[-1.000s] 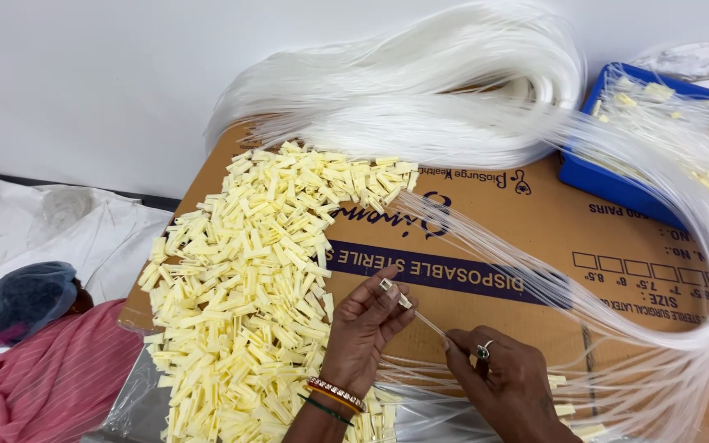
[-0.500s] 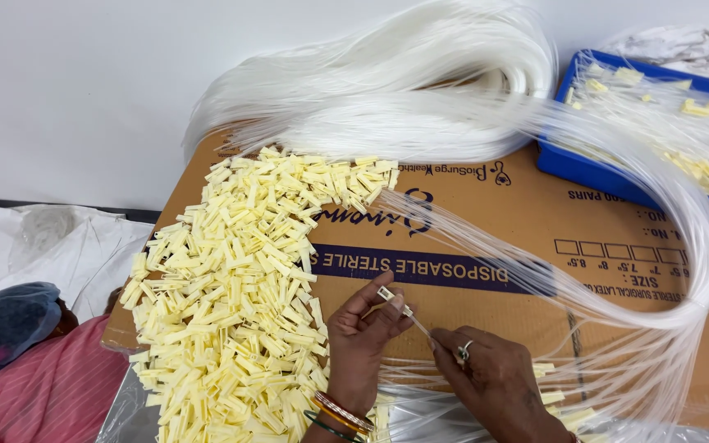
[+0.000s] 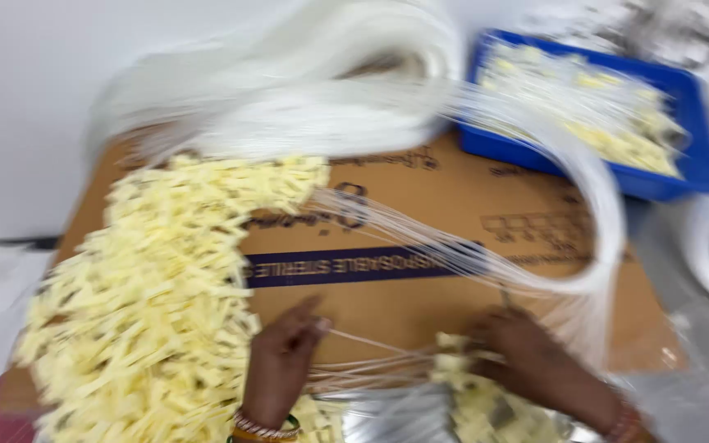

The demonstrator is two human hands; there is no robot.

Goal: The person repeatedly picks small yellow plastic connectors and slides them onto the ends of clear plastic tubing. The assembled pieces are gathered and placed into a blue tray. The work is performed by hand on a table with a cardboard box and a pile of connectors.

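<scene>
The left hand (image 3: pixel 282 361) pinches thin clear tubes (image 3: pixel 387 357) low on the brown box (image 3: pixel 453 205). The right hand (image 3: pixel 523 353) rests nearby; its fingers are too blurry to tell. Yellow clips (image 3: pixel 157 287) fill the left side, and bare cardboard lies between.

One head-worn view, close above, angled down onto the cardboard box (image 3: pixel 453 213), motion-blurred.

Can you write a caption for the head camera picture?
Two hands handle thin clear tubes beside yellow clips on a cardboard box.
</scene>
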